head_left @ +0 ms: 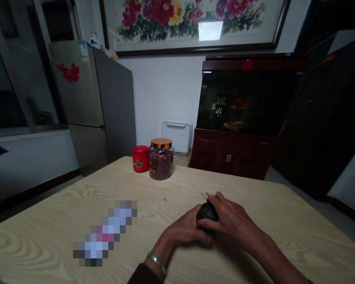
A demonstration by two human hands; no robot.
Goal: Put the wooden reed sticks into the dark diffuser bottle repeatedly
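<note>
Near the front right of the table, both my hands are closed around a small black rounded object (208,213) with faint ridges on top. My left hand (185,228), with a silver bracelet at its wrist, grips it from the left and below. From the right, my right hand (233,217) wraps it with fingers over the far side and thumb across the front. The object's sides are mostly hidden by my fingers, and I cannot make out its exact kind. Thin brown stick-like bits (204,196) show just beyond my right fingertips.
A red jar (140,159) and a clear jar with a copper-coloured lid (161,161) stand at the table's far edge. A pixelated long item (105,234) lies at left. One small dark scrap (165,199) rests mid-table. Beyond are a fridge (115,98) and a fish tank (242,102).
</note>
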